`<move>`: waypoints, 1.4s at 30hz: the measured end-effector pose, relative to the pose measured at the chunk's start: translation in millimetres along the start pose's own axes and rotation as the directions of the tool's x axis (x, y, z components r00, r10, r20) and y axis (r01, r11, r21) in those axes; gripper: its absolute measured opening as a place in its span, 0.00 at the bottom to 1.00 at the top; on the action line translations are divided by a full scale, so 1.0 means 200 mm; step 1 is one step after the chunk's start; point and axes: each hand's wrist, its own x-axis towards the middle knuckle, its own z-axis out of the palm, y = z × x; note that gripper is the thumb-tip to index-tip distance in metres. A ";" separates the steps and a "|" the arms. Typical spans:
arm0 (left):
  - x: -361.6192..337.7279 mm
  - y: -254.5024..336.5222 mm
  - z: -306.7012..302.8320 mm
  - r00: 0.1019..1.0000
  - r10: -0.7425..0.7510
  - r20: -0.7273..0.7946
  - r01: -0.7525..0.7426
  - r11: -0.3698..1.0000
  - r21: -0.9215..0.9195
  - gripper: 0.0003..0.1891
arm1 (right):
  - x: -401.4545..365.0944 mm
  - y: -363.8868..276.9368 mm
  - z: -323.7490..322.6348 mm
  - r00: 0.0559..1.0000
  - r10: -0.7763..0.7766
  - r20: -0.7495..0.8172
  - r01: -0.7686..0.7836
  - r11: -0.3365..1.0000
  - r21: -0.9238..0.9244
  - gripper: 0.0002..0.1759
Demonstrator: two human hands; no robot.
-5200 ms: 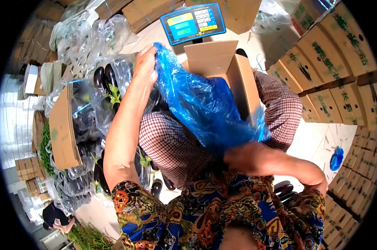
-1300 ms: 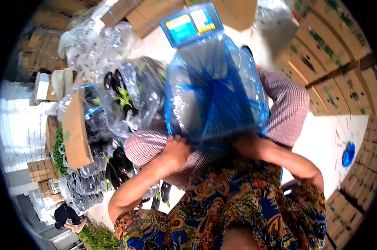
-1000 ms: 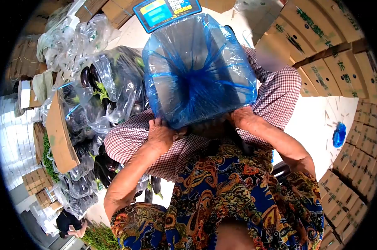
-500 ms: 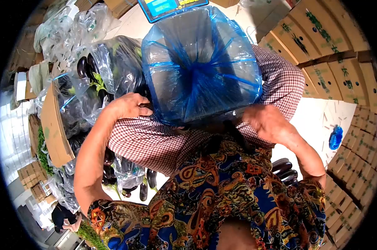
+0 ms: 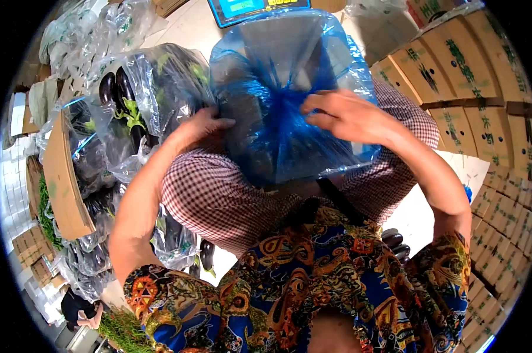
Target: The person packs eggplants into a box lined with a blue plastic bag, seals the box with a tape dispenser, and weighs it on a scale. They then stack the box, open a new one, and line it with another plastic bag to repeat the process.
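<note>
A container lined with a blue plastic bag [image 5: 260, 150] stands between my knees, the film drawn in toward its middle. Above the bag's right half is my right hand [image 5: 342, 115], its fingers curled together near the gathered film; whether they pinch any film is too small to tell. At the container's left edge is my left hand [image 5: 210, 125], its thumb stretched toward the bag and its other fingers partly hidden. Dark eggplants [image 5: 117, 88] lie in clear plastic just left of that hand.
A blue-framed scale [image 5: 257, 10] is beyond the container. Cardboard boxes [image 5: 463, 65] are stacked along the right. An upright cardboard flap [image 5: 66, 176] edges the eggplants at left. Loose eggplants [image 5: 207, 256] lie beside my knees. Another person [image 5: 77, 309] is at the far lower left.
My right hand has moved from the container's lower right side up over the blue film. My left hand has shifted slightly up. The view has shifted a little.
</note>
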 end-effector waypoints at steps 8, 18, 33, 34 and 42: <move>-0.06 -0.05 0.01 0.951 0.278 -0.132 -0.190 0.868 0.460 0.15 | 0.28 0.82 0.90 0.838 0.280 0.468 -0.105 0.925 -0.365 0.16; 0.10 0.53 0.47 0.677 0.558 0.479 -0.489 -0.145 0.860 0.17 | 0.23 0.65 0.80 0.757 0.355 0.548 -0.285 0.935 -0.212 0.18; 0.42 0.86 0.46 0.573 0.742 0.348 -0.165 -0.312 0.936 0.09 | 0.06 0.48 0.67 0.840 0.237 0.487 -0.208 0.972 -0.114 0.20; 0.43 0.82 0.45 0.644 0.683 0.345 -0.234 -0.253 0.939 0.08 | 0.03 0.47 0.65 0.872 0.171 0.459 -0.130 0.984 -0.120 0.19; 0.27 0.75 0.30 0.673 0.703 0.231 -0.406 0.089 0.910 0.11 | 0.16 0.45 0.38 0.912 0.185 0.367 0.103 0.763 -0.639 0.11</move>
